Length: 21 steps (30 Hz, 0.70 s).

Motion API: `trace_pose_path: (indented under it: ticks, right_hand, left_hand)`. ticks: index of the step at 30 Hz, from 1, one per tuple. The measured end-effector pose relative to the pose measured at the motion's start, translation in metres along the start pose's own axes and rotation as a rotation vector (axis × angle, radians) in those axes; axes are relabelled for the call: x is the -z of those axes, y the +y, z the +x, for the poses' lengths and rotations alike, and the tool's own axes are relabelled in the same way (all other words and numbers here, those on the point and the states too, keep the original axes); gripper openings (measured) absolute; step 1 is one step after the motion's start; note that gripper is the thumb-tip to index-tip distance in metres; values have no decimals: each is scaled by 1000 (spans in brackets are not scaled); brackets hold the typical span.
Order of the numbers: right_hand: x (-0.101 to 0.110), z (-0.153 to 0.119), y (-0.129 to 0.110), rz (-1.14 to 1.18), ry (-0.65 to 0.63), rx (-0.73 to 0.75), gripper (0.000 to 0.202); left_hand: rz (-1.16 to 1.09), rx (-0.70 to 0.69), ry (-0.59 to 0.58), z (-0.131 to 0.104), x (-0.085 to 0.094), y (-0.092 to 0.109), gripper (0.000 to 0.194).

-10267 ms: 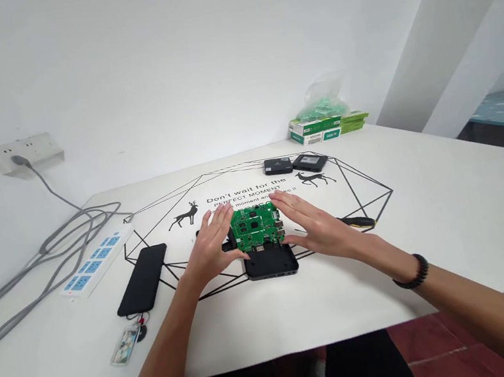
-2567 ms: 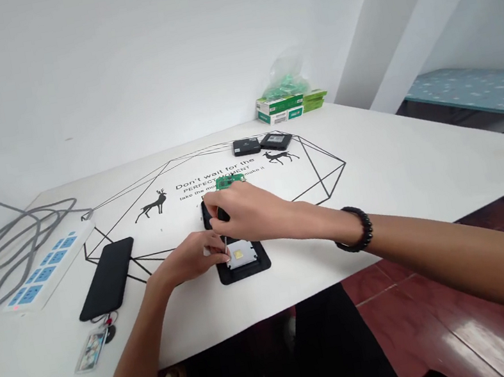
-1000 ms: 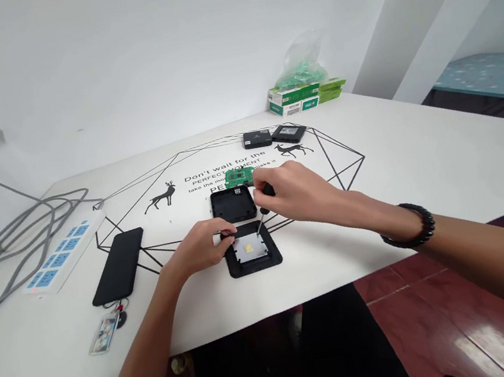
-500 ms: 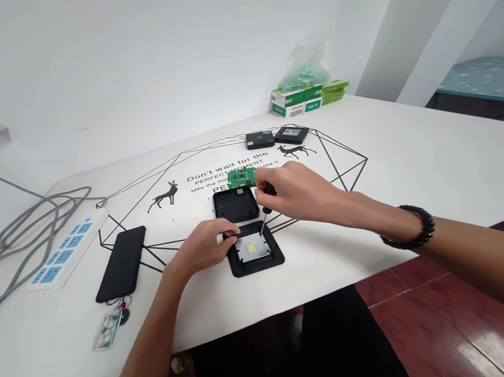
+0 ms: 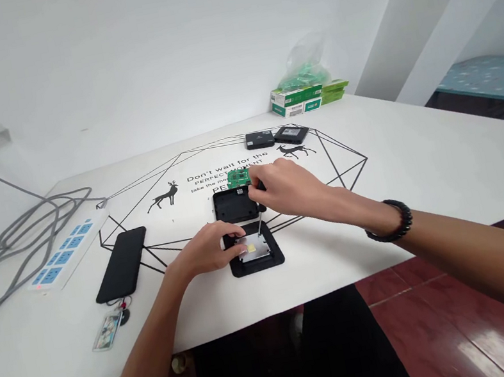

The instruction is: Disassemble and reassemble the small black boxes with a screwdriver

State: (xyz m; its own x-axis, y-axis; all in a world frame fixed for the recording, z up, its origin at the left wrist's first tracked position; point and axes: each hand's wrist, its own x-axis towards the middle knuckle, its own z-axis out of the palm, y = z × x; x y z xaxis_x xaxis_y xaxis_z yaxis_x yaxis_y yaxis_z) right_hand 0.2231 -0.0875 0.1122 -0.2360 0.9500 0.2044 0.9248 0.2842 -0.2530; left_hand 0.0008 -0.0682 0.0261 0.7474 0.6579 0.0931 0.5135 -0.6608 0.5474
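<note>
A silver metal plate point(image 5: 259, 252) with a yellowish square pad lies in a black square cover point(image 5: 259, 266) near the table's front. My left hand point(image 5: 208, 247) has its thumb and fingers apart at the plate's left side, the thumb reaching over the plate. A black-handled screwdriver point(image 5: 262, 206) is gripped in my right hand point(image 5: 280, 185), its tip down at the plate's upper right part. Just behind lies a black open casing point(image 5: 234, 206). Partly hidden by my right hand, a green circuit board point(image 5: 237, 178) sits behind the casing.
At left lie a black phone point(image 5: 122, 263) with a keyring charm point(image 5: 107, 331), a power strip point(image 5: 66, 254) and grey cable. Two black boxes point(image 5: 260, 139) point(image 5: 292, 135) lie behind; green-white cartons point(image 5: 297, 97) stand at the back right.
My right hand and the screwdriver have moved a little left, the tip now further in on the plate. My left thumb has moved away from the fingers and onto the plate's left part.
</note>
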Motion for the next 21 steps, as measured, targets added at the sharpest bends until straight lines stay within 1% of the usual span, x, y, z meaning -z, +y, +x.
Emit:
trace_pose_path:
  ticks: [4,11,21]
  right_hand:
    - [1,-2,-1,-14,-10,-14,12]
    - [5,-4,-1,6,-23,-60,12]
    - [6,-3,-1,1,-16,-65,13]
  left_hand:
    - [12,-11,-2,0,-3,-1,20]
    - [9,-41,-1,1,-2,1,17]
    - [-10,-10,-8,3,-3,-1,19]
